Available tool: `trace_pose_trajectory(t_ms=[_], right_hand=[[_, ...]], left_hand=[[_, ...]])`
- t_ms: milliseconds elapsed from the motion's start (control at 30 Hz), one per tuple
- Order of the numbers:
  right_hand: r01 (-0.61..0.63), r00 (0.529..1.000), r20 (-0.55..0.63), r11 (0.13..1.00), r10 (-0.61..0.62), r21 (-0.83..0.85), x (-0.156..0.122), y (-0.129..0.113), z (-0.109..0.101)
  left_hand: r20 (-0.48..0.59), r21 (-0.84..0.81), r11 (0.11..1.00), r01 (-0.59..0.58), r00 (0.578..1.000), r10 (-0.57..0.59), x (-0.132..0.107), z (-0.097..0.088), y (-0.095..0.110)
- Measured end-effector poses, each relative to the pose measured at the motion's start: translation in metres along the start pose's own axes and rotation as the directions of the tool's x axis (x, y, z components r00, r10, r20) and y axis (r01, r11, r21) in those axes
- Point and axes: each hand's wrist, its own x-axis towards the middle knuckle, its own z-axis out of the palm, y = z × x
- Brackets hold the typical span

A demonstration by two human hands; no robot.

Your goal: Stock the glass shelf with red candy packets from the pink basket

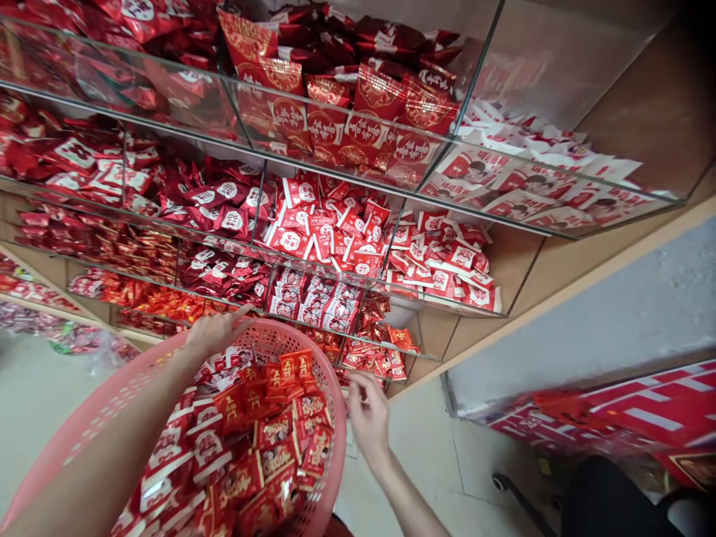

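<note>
A pink plastic basket (106, 403) full of small red candy packets (251, 447) fills the lower left of the head view. My left hand (215, 330) grips the basket's far rim, thumb pointing right. My right hand (369, 418) hangs just right of the basket, fingers loosely curled and apart, nothing in it. Glass-fronted shelf bins (335, 224) of red and white candy packets rise ahead of both hands.
Tiered glass compartments hold different red packets; the top right bin (537, 171) holds white packets. A grey wall panel (604, 313) is at right, with red boxes (643, 410) below it. Pale floor tiles (447, 462) lie under my right hand.
</note>
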Motion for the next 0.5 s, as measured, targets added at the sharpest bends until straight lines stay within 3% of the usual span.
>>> trace_pose_trajectory(t_ms=[100,133,233,367,500], right_hand=[[-0.202,0.979,-0.053,0.951,0.195,-0.234,0.007,0.073,-0.017],[-0.275,0.958,-0.030,0.886,0.285,-0.374,0.009,0.095,-0.021],[-0.386,0.905,-0.053,0.762,0.422,-0.519,0.019,0.143,-0.028],[-0.471,0.820,-0.083,0.585,0.566,-0.660,0.038,0.172,-0.027],[-0.469,0.744,-0.070,0.445,0.664,-0.763,0.051,0.186,-0.026]], left_hand=[[-0.009,0.005,1.000,-0.004,1.000,0.004,0.001,0.001,-0.001],[-0.013,0.006,1.000,-0.005,1.000,0.005,0.002,0.002,-0.002],[-0.017,0.011,1.000,-0.005,1.000,0.005,0.002,0.003,-0.002],[-0.005,0.017,1.000,0.004,1.000,-0.004,0.000,0.000,-0.001],[0.005,0.022,1.000,0.013,1.000,-0.013,-0.001,-0.002,0.000]])
